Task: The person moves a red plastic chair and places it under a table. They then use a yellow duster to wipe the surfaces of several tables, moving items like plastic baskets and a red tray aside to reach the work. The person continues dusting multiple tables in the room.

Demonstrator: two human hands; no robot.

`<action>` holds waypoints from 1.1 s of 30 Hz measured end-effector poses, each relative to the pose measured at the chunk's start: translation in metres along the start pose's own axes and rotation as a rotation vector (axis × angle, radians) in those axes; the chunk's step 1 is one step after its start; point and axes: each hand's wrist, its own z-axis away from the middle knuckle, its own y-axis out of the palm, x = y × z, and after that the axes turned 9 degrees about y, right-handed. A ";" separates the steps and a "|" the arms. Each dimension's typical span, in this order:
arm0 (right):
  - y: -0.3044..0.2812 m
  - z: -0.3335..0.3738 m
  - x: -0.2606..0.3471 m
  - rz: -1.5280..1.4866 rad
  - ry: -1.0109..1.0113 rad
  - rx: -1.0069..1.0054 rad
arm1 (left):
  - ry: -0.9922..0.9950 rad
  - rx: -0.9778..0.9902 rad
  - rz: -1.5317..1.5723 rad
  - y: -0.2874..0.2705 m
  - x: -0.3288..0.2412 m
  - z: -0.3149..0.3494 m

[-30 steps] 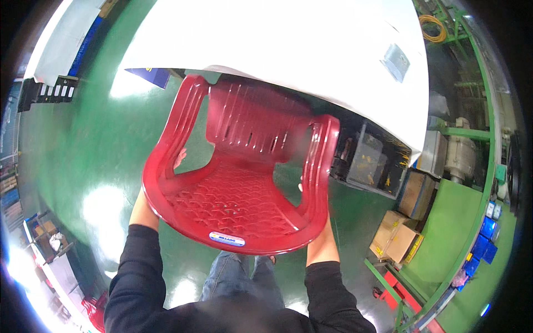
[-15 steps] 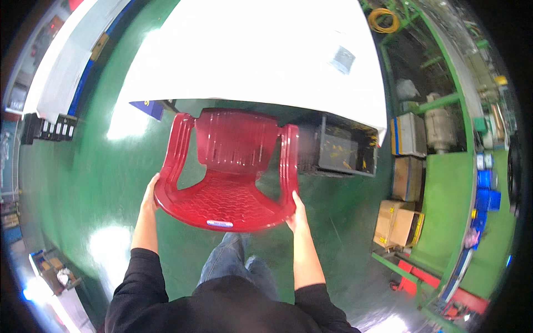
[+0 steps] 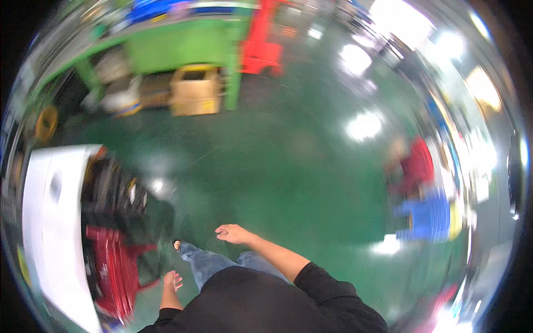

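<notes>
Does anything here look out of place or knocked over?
Nothing clearly does. The red chair sits by the white table, both hands empty. The picture is too blurred to judge finer damage or spills.

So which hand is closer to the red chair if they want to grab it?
Probably the left hand: it hangs open right beside the red chair at the white table. The right hand is farther, over the green floor.

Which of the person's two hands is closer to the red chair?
The left hand. It hangs open just beside the red chair by the white table, while the right hand is out over bare green floor, farther away.
</notes>
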 end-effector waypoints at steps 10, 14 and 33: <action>-0.198 0.221 -0.272 -0.771 0.198 -0.557 | 0.302 0.357 -0.751 0.385 -0.236 0.004; -0.317 0.267 -0.404 -0.865 0.214 -0.748 | 0.278 0.418 -1.095 0.567 -0.253 -0.001; -0.397 0.535 -0.953 -2.321 1.074 -1.294 | 0.778 1.504 -1.092 1.606 -0.137 0.403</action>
